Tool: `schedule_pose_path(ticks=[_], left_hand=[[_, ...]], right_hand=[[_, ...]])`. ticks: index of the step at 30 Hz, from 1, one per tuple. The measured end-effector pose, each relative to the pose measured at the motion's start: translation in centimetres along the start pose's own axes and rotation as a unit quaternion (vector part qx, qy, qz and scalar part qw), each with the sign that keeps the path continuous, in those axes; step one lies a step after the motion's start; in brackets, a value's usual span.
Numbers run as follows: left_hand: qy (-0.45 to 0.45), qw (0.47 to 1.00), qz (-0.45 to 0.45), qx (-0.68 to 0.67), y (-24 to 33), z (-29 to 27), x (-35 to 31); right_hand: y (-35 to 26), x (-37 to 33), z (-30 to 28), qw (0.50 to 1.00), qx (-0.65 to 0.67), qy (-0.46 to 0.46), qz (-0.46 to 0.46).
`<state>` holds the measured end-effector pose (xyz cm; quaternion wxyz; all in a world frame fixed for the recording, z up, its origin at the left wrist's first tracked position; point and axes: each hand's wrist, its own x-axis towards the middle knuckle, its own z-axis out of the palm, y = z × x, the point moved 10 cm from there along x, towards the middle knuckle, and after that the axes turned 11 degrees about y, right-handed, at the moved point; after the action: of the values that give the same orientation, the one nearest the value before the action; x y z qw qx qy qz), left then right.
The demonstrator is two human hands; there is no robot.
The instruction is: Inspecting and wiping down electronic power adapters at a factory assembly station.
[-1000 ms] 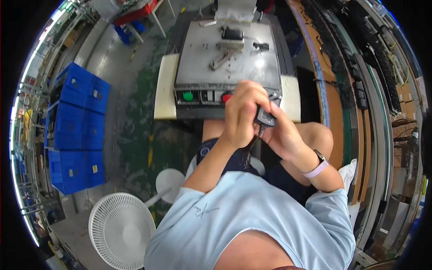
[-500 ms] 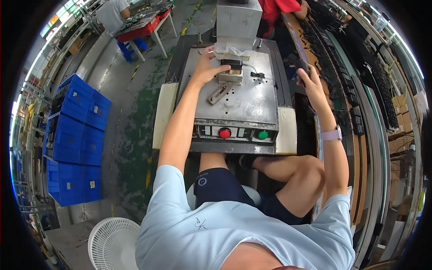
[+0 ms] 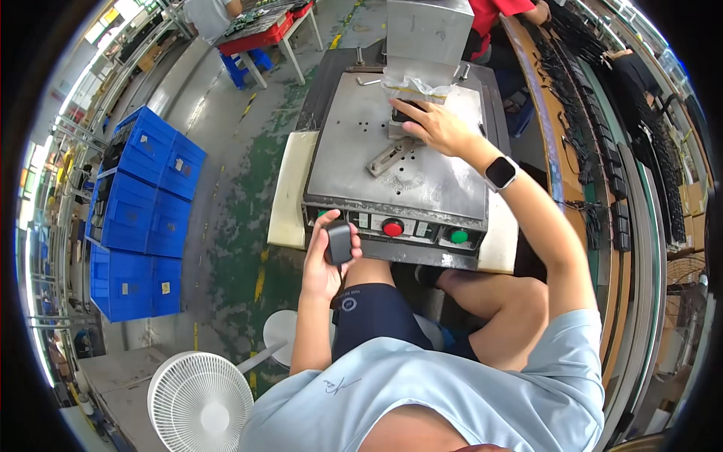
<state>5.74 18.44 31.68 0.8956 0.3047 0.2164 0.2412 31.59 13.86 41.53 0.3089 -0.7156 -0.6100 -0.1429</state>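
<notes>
My left hand (image 3: 322,260) is in front of the machine's near edge, its fingers wrapped round a small black box-shaped plastic case (image 3: 339,242). At the fixture below the press head, my right hand (image 3: 444,129) has its thumb and fingers on another black case (image 3: 407,111), partly covered by the hand. A metal clamp bar (image 3: 390,157) lies on the steel plate (image 3: 346,162), nearer to me than the fixture. Above the right hand, clear film (image 3: 416,85) hangs round the lower end of the metal press head (image 3: 428,38).
A red button (image 3: 392,227) and a green button (image 3: 459,236) sit on the machine's front panel. Stacked blue crates (image 3: 154,211) stand at left, a white fan (image 3: 202,399) at lower left. Along the right runs a line carrying black cases and cables (image 3: 580,143); a person in red (image 3: 512,7) sits beyond.
My left hand has come from the fixture back toward me with a black case. My right hand has moved from the line at right to the fixture with another one.
</notes>
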Motion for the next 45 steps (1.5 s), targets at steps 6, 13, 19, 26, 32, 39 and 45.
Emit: schedule_pose_path(ticks=[6,13,19,26,32,39,45], left_hand=[[0.137,0.859,0.288,0.4,2.4,-6.5,2.0],[-0.044,0.95,0.238,0.196,1.3,6.9,-0.8],[-0.203,0.87,0.275,0.355,1.2,16.8,-5.0],[-0.325,0.82,0.034,0.47,-7.2,11.6,-8.0],[-0.236,0.852,-0.102,0.456,-10.4,2.8,-8.6],[-0.277,0.825,-0.14,0.472,-13.7,4.4,-8.8],[-0.326,0.819,-0.101,0.462,-14.5,6.4,-9.0]], right_hand=[[-5.3,-10.0,-0.9,0.905,-0.224,-0.358,0.046],[-14.1,-12.9,-5.4,0.996,0.047,-0.063,0.04],[-13.8,-12.9,-13.1,0.877,0.394,0.039,0.271],[2.1,-38.8,-49.0,0.77,-0.414,0.173,0.453],[-2.9,-63.5,-55.4,0.49,-0.613,0.083,0.614],[-3.6,-55.3,-40.1,0.649,-0.473,0.032,0.595],[-0.9,-55.7,-39.7,0.633,-0.394,-0.048,0.664]])
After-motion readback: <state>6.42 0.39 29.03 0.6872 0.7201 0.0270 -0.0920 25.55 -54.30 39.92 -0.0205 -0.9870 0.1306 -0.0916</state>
